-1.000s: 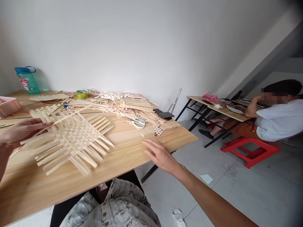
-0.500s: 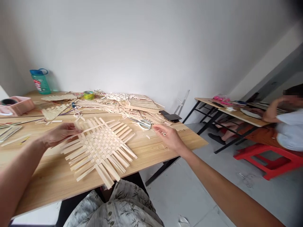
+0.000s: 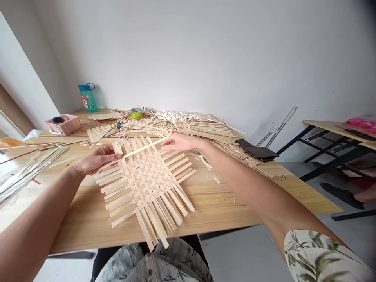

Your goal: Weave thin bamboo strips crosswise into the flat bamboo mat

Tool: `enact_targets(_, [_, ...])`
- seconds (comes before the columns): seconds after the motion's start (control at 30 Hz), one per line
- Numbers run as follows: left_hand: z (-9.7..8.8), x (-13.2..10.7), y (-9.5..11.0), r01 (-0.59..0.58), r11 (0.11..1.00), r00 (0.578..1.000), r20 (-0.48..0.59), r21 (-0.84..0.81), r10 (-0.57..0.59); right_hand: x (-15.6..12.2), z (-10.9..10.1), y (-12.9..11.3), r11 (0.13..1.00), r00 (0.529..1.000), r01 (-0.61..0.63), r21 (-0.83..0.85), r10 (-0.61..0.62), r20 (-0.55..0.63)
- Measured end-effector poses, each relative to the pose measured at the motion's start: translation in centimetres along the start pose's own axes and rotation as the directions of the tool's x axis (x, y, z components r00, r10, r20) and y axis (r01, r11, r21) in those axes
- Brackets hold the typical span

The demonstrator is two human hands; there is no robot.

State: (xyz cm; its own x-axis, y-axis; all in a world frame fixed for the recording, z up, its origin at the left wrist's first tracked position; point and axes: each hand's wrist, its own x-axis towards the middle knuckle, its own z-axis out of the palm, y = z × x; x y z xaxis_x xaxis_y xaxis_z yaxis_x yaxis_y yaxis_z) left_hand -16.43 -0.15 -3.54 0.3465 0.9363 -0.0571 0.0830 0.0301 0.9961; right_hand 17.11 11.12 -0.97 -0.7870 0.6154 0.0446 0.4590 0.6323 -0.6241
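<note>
A partly woven mat of pale wood strips (image 3: 147, 177) lies on the table in front of me, with loose strip ends fanning out on every side. Across its far edge runs a single pale wood strip (image 3: 143, 148). My left hand (image 3: 99, 158) is closed on the left part of this strip, thumb on top, beside the mat's upper left corner. At the strip's other end, my right hand (image 3: 182, 142) has its fingers together on it. Scissors (image 3: 206, 161) lie under my right forearm, mostly hidden by it.
Behind the mat spreads a pile of wood strips (image 3: 208, 130), with a roll of yellow-green tape (image 3: 136, 114). A teal bottle (image 3: 88, 100) and a pink basket (image 3: 67, 126) stand at back left. A black phone or tablet (image 3: 260, 151) lies near the right edge.
My right hand has moved left from beside the scissors to the strip's right end. My left hand keeps hold of the strip. The view has turned left; the seated person is out of sight.
</note>
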Motion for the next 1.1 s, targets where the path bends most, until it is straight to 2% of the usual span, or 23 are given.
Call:
enact_targets(0.1, [-0.1,0.2,-0.1,0.001,1.0,1.0,0.001,0.022,-0.001,1.3,-0.6,1.1,0.999,0.988,0.016,0.032,-0.021,0.153])
enact_targets(0.23, [-0.1,0.5,-0.4,0.009,1.0,1.0,0.011,0.022,-0.009,1.1,-0.7,2.0,0.977,0.973,-0.044,0.207,-0.005,0.232])
enact_targets(0.3, [0.1,0.7,-0.5,0.015,1.0,1.0,0.006,0.022,-0.015,0.8,-0.3,2.2,0.948,0.972,-0.096,0.305,0.023,0.236])
enact_targets(0.43, [0.8,1.0,-0.6,0.051,0.999,0.999,-0.011,-0.009,-0.052,0.8,1.2,2.3,0.921,0.976,-0.119,0.37,0.04,0.214])
enact_targets(0.57, [1.5,1.3,-0.6,0.116,0.99,0.992,-0.042,-0.08,-0.119,0.9,2.2,2.4,0.938,0.976,-0.058,0.342,-0.018,0.218])
enact_targets(0.7, [1.8,1.6,-1.0,0.182,0.974,0.968,-0.149,-0.134,-0.201,0.4,2.1,2.7,0.949,0.978,-0.081,0.303,0.017,0.207])
enact_targets(0.8, [1.6,1.7,-1.3,0.24,0.968,0.933,-0.259,-0.074,-0.251,-0.3,1.7,2.9,0.942,0.975,-0.133,0.31,0.069,0.211])
enact_targets(0.87, [1.3,1.6,-1.4,0.265,0.964,0.924,-0.287,0.009,-0.251,-0.6,1.5,3.1,0.933,0.971,-0.171,0.317,0.105,0.214])
enact_targets(1.0, [0.8,1.4,-1.5,0.257,0.95,0.94,-0.274,0.178,-0.203,-0.9,1.4,3.3,0.92,0.96,-0.24,0.309,0.179,0.214])
enact_targets(1.1, [0.6,1.3,-1.4,0.226,0.946,0.953,-0.252,0.234,-0.166,-0.9,1.6,3.2,0.93,0.96,-0.233,0.284,0.174,0.218])
